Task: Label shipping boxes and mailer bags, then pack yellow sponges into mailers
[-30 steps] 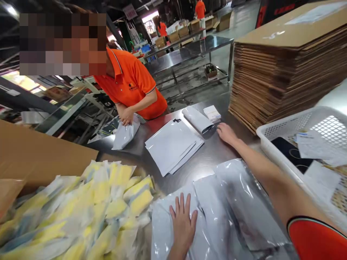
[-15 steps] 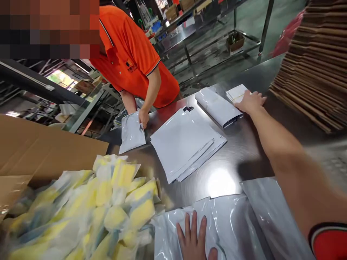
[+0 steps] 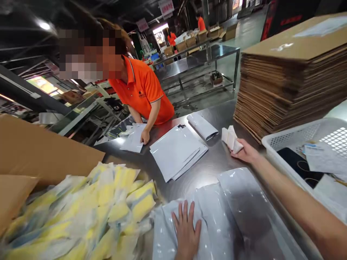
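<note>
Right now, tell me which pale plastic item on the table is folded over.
The narrow bundle between the flat stack and the white papers in the right hand: doubled over, whereas the stack and the bag under the left hand lie spread out.

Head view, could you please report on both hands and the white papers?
Left hand flat on grey bags. Right hand holding white papers. White basket beside right arm.

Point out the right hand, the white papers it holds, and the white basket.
Right hand [image 3: 245, 151]: head view, middle of the hand.
White papers [image 3: 229, 138]: head view, folded face.
White basket [image 3: 298, 135]: head view, perforated wall.
</note>
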Action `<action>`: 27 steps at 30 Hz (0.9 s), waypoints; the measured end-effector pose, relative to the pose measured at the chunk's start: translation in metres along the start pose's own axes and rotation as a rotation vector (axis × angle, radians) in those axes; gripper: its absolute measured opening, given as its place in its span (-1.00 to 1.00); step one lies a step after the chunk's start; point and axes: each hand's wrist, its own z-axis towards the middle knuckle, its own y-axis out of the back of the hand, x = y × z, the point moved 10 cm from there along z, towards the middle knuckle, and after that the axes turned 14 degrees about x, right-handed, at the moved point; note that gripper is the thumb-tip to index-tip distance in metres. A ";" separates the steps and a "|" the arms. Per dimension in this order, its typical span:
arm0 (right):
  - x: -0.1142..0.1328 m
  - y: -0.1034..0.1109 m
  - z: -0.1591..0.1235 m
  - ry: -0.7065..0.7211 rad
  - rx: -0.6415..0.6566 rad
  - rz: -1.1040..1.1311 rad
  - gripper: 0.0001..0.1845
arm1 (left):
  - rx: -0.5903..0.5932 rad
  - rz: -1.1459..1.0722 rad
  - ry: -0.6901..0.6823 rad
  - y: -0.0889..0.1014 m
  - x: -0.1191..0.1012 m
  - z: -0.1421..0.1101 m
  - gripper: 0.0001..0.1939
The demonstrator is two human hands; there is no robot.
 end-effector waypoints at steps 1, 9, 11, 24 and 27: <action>-0.013 -0.021 -0.022 -0.033 0.073 0.097 -0.68 | 0.024 -0.015 0.017 0.004 -0.002 0.002 -0.44; -0.080 -0.182 -0.219 -0.264 0.661 0.501 -0.44 | -0.166 -0.014 -0.076 0.141 -0.071 -0.040 -0.14; -0.087 -0.212 -0.265 -0.352 0.742 0.402 -0.49 | -0.257 0.048 -0.309 0.187 -0.104 -0.076 -0.20; -0.108 -0.237 -0.364 -0.157 0.557 -0.441 -0.53 | 0.536 -2.082 -0.005 0.090 -0.111 -0.269 -0.24; -0.135 -0.262 -0.386 -0.138 0.701 -0.446 -0.56 | 0.584 -2.178 0.069 0.070 -0.122 -0.294 -0.22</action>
